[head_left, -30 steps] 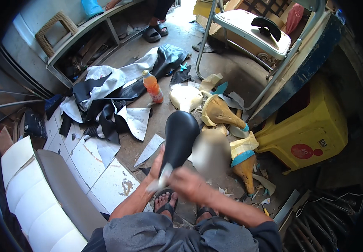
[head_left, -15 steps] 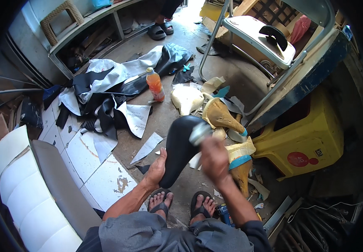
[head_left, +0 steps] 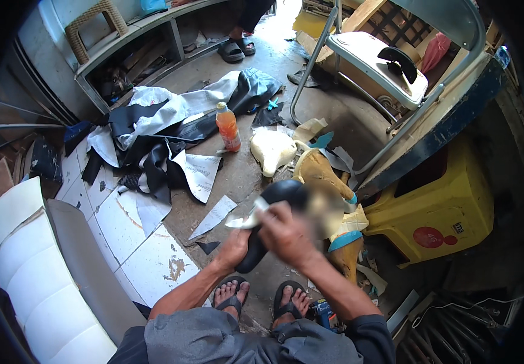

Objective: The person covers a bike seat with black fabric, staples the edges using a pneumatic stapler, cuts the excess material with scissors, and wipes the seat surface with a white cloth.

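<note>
A smooth black padded seat [head_left: 286,193], long and rounded, is tilted between my hands above the floor. My left hand [head_left: 233,250] is closed on its left side. Over its upper face, my right hand [head_left: 286,233] is closed on a whitish thing [head_left: 256,212], whose kind I cannot make out. A pale strip shows at its left, near my left hand's fingers. Just beyond the seat lie a cream foam seat piece [head_left: 272,150] and a brown-yellow foam seat piece [head_left: 317,168]. A blurred patch covers what lies right of the black seat.
An orange drink bottle [head_left: 228,128] stands by black and white sheet scraps [head_left: 152,136]. At right are a yellow plastic stool [head_left: 438,212] and a metal folding chair [head_left: 377,60]. A white padded cushion [head_left: 37,267] is at left. Another person's sandalled feet [head_left: 234,50] are at the back.
My right hand has moved left and down across the seat, towards my left hand, with the whitish thing. The seat has tipped and its far end sits lower in view.
</note>
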{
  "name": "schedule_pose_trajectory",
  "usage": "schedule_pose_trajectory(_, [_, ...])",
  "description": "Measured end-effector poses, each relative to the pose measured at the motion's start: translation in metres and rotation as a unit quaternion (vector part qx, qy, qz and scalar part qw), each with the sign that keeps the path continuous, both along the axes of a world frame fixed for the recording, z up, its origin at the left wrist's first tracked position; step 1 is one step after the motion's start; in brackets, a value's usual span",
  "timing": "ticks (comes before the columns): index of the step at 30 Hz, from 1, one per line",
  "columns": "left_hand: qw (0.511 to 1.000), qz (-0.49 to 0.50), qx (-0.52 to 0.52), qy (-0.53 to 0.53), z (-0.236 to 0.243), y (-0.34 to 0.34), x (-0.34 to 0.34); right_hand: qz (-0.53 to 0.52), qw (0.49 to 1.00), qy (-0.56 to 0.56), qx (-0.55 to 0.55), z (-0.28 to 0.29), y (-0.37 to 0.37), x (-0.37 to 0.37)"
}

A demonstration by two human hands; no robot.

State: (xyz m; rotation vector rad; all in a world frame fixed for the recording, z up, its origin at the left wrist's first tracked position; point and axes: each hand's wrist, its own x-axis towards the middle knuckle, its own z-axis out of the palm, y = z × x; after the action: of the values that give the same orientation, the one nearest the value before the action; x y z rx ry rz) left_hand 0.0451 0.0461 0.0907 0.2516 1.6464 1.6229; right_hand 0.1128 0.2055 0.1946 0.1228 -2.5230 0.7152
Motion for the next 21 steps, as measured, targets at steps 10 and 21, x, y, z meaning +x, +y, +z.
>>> schedule_pose_trajectory(10, [0.933,0.119,0.219,-0.257,-0.001,-0.015,-0.050,0.215,0.946,-0.244,0.002,-0.063,-0.052,0.078])
schedule_pose_trajectory(21, [0.907,-0.148,0.144,-0.368,0.008,-0.013,-0.044,-0.195,0.941,-0.035,-0.276,-0.004,0.075,0.045])
